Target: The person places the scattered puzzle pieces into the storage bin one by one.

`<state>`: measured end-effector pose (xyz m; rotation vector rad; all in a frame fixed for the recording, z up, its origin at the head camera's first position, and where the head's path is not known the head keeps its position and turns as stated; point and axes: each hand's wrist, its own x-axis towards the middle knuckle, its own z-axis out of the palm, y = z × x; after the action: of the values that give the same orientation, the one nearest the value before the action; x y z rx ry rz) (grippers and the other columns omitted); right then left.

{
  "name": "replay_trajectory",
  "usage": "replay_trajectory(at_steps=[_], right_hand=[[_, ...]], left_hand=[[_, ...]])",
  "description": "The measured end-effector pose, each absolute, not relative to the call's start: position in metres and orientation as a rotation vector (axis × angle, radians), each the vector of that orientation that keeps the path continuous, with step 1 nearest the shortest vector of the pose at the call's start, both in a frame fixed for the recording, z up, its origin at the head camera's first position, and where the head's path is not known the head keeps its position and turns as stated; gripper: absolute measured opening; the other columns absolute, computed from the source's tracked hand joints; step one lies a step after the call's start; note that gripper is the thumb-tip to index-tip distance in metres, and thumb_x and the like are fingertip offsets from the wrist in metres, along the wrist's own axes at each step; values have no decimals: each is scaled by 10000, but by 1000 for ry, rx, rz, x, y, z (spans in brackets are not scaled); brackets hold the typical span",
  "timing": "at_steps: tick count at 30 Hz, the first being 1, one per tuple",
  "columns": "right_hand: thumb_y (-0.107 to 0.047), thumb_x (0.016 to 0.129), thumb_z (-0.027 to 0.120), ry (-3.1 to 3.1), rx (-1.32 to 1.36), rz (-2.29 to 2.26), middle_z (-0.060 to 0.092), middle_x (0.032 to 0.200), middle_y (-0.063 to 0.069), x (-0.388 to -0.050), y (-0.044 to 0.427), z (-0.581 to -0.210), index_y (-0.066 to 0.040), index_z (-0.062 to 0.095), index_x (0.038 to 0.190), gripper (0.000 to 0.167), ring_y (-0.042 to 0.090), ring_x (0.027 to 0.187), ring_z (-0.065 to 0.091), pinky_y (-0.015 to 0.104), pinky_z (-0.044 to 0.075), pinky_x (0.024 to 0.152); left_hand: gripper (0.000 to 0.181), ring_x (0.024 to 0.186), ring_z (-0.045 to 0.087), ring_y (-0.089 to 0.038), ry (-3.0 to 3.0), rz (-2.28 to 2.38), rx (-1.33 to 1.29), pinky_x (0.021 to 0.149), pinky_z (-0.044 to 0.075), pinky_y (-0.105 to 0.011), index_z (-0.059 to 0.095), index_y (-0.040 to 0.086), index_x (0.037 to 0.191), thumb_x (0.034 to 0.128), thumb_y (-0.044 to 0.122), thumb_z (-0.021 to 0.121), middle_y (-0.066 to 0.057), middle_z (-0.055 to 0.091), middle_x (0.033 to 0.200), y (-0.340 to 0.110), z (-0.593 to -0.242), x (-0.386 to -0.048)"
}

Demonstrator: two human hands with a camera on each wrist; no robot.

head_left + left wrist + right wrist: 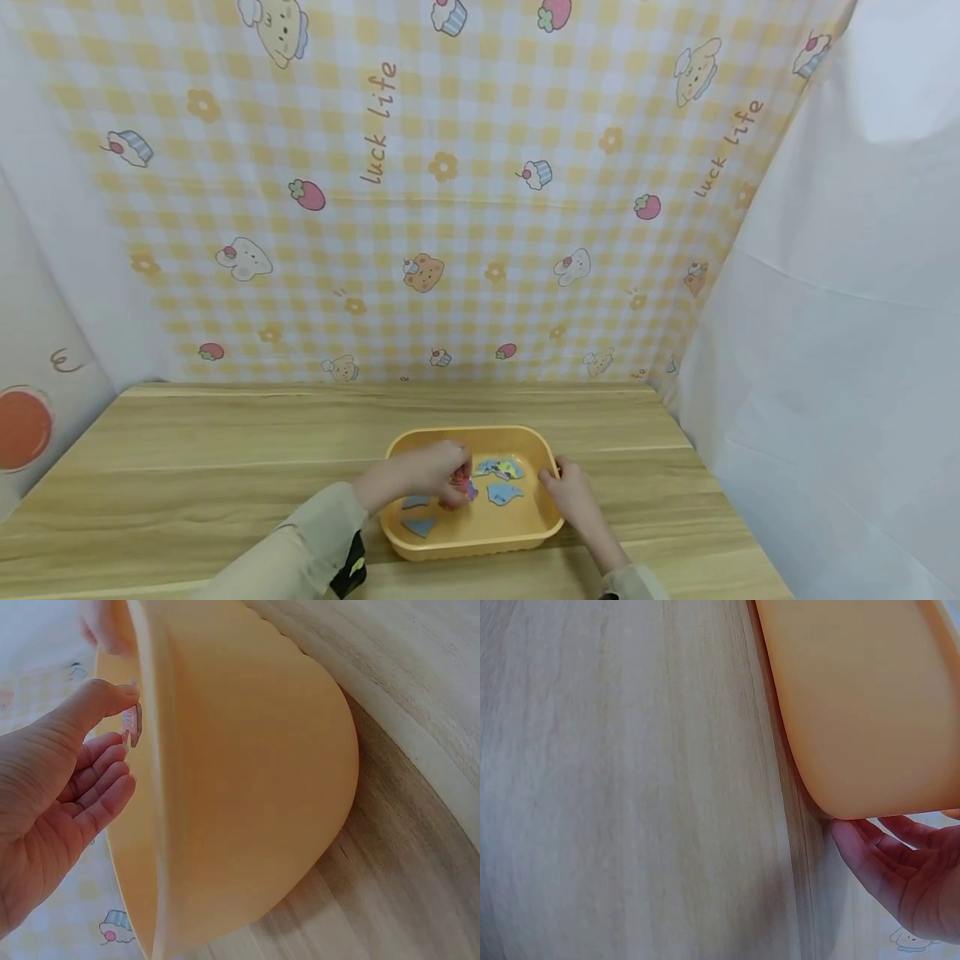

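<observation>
A yellow plastic basin [480, 548] stands on the wooden table. Inside it, my left hand [438, 468] pinches a small flat red and purple puzzle piece [470, 489]. The left wrist view shows that piece [133, 724] edge-on between thumb and fingertips, below the level of the rim. My right hand [576, 493] grips the basin's right side, with the thumb at the rim and the fingers outside against the wall. Right of the pinched piece lie a blue-grey piece [505, 494] and a yellow and blue patterned piece [501, 469]. Two more blue-grey pieces [420, 527] lie at the left, one partly hidden.
The wooden table [225, 467] extends on both sides of the basin. Behind it hangs a yellow checked cloth [480, 225] with cartoon prints. White cloth [840, 333] hangs along the right side, and another pale cloth [45, 283] along the left.
</observation>
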<state>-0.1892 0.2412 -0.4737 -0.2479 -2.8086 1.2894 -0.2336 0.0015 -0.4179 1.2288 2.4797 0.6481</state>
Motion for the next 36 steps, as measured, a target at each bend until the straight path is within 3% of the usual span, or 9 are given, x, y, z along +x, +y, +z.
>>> replay_trajectory(at_steps=[23, 30, 36], right_hand=[[-98, 853, 536, -2796, -247, 1286, 629, 869, 204, -189, 241, -475, 113, 558, 1053, 292, 207, 729, 599, 326, 535, 607], [-93, 851, 538, -2790, -228, 1308, 627, 878, 203, -190, 241, -475, 120, 555, 1053, 294, 208, 746, 596, 327, 532, 623], [-90, 851, 536, -2788, -223, 1310, 628, 874, 202, -190, 241, -476, 121, 557, 1050, 291, 210, 749, 598, 330, 534, 629]], left_hand=[[199, 594, 375, 3, 2428, 159, 1434, 550, 342, -116, 576, 115, 767, 762, 243, 728, 102, 469, 666, 26, -425, -230], [182, 620, 417, 25, 2435, 23, 1452, 564, 363, -110, 596, 158, 765, 756, 281, 730, 131, 532, 710, 33, -429, -229], [190, 612, 406, 17, 2442, -44, 1471, 543, 348, -120, 595, 184, 773, 762, 326, 721, 135, 503, 708, 37, -431, -230]])
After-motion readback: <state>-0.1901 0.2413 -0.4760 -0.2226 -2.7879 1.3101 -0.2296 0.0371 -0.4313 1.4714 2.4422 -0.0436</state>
